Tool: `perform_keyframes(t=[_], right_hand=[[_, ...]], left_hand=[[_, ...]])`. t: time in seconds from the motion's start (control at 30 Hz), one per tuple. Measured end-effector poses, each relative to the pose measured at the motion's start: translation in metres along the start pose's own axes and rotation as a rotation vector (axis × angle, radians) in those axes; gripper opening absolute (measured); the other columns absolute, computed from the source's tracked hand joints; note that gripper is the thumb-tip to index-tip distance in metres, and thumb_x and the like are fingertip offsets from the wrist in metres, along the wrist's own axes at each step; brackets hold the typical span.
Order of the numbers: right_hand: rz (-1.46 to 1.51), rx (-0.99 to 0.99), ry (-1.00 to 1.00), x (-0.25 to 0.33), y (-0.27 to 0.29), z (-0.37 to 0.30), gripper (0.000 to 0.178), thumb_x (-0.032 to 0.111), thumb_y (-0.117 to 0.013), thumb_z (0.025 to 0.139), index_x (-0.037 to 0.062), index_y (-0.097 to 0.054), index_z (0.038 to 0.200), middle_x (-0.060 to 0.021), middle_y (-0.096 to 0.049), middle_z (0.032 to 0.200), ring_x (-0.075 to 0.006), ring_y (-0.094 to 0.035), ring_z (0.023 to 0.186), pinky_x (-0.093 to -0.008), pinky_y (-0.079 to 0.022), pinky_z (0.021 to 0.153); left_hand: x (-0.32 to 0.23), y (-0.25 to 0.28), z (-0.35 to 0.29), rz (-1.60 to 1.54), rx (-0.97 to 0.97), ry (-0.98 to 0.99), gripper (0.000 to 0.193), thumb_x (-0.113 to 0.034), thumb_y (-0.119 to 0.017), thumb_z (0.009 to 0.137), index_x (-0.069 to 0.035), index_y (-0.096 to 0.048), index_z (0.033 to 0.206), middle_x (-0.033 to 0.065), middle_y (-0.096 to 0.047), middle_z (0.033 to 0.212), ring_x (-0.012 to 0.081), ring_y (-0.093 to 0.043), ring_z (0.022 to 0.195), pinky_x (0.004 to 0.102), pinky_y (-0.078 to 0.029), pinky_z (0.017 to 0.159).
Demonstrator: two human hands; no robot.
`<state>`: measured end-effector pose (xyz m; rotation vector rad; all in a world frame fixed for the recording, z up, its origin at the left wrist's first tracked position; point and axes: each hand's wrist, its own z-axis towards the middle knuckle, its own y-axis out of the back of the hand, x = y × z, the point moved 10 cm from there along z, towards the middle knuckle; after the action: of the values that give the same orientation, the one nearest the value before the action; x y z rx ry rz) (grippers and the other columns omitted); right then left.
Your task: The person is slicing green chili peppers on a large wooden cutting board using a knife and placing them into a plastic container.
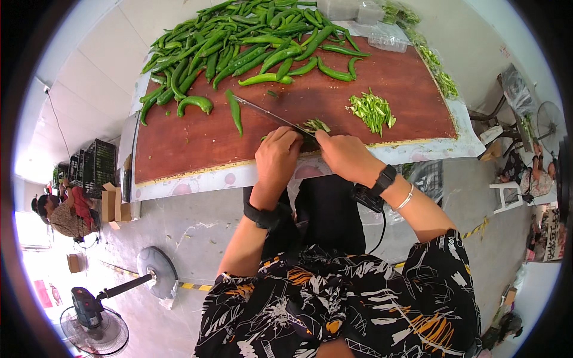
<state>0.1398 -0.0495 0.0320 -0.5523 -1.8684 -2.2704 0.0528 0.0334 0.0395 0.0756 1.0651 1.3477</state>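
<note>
We see the knife (268, 113) in the middle of the frame, lying slantwise, its long blade pointing to the upper left. The right hand (349, 158) has its grip closed round the near end. The left hand (277, 156) has bent fingers right by the blade; we can't tell if that grip holds anything. Small green bits (316, 125) lie beside the blade. At the upper right we see a clear box (388, 43), but can't tell what's inside. Both hands reach over the front edge of the red-brown board (197, 143); there's open room at its lower left.
</note>
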Motion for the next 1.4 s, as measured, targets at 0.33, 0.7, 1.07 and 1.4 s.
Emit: perform_keyframes(t=[0.33, 0.7, 1.07, 1.4], right_hand=[[-0.001, -0.025, -0.005, -0.005, -0.003, 0.004, 0.012, 0.009, -0.052, 0.086, 0.0001, -0.048, 0.093, -0.0222, -0.062, 0.068, -0.0429, -0.062, 0.068, -0.0538, -0.047, 0.061], [0.060, 0.019, -0.092, -0.006, 0.012, -0.027, 0.013, 0.010, -0.051, 0.090, 0.0012, -0.042, 0.092, -0.0231, -0.059, 0.068, -0.0466, -0.057, 0.069, -0.0556, -0.041, 0.059], [0.028, 0.022, -0.049, -0.001, 0.007, -0.025, 0.009, 0.007, -0.050, 0.086, 0.0000, -0.044, 0.089, -0.0216, -0.061, 0.067, -0.0442, -0.059, 0.066, -0.0538, -0.044, 0.058], [0.011, -0.033, -0.008, 0.000, -0.009, 0.004, 0.015, 0.009, -0.053, 0.086, -0.0007, -0.048, 0.096, -0.0221, -0.062, 0.072, -0.0424, -0.062, 0.071, -0.0539, -0.046, 0.062]], left_hand=[[0.000, -0.003, -0.001, 0.004, -0.020, -0.025, 0.004, -0.009, -0.066, 0.080, -0.009, -0.065, 0.083, 0.0023, -0.064, 0.088, 0.0267, -0.062, 0.084, 0.0378, -0.050, 0.072], [0.005, 0.001, -0.004, 0.007, -0.033, 0.024, 0.005, -0.011, -0.068, 0.080, -0.009, -0.067, 0.085, 0.0035, -0.065, 0.091, 0.0272, -0.063, 0.087, 0.0372, -0.050, 0.074], [0.005, -0.002, -0.001, 0.002, -0.001, 0.007, 0.007, -0.010, -0.069, 0.079, -0.007, -0.068, 0.085, 0.0055, -0.066, 0.091, 0.0286, -0.063, 0.086, 0.0367, -0.050, 0.073], [0.004, -0.003, -0.001, 0.015, 0.020, -0.002, 0.006, -0.009, -0.067, 0.079, -0.008, -0.066, 0.085, 0.0045, -0.065, 0.091, 0.0285, -0.062, 0.086, 0.0380, -0.050, 0.073]])
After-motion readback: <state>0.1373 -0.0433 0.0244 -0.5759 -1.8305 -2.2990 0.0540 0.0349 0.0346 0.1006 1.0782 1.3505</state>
